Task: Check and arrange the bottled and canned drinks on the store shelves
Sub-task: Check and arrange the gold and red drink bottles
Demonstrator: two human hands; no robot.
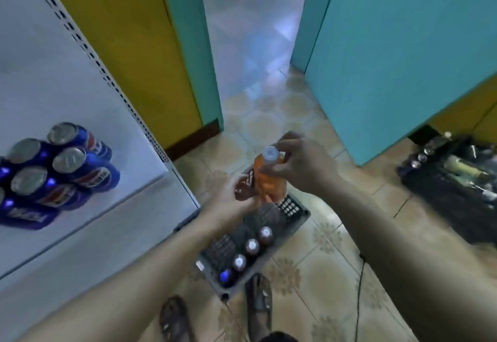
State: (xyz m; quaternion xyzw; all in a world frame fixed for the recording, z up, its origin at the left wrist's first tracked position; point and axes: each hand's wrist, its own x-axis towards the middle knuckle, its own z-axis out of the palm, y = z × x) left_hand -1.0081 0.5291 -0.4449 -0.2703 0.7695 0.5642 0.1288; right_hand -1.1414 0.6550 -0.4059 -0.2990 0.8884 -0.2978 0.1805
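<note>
An orange drink bottle (265, 177) with a pale cap is held upright above a black plastic crate (291, 208) on the floor. My left hand (234, 199) grips its lower, dark-labelled part from the left. My right hand (298, 164) pinches the bottle near the cap and neck from the right. In the crate stand several capped bottles (252, 246) in a row. Blue cola cans (67, 164) are grouped on the white shelf (88, 207) at the left.
A second black crate (454, 180) with bottles and cans sits on the tiled floor at the right. Yellow and teal panels flank an aisle ahead. My sandalled feet (174, 317) stand beside the near crate. A thin black cable (359, 298) runs along the floor.
</note>
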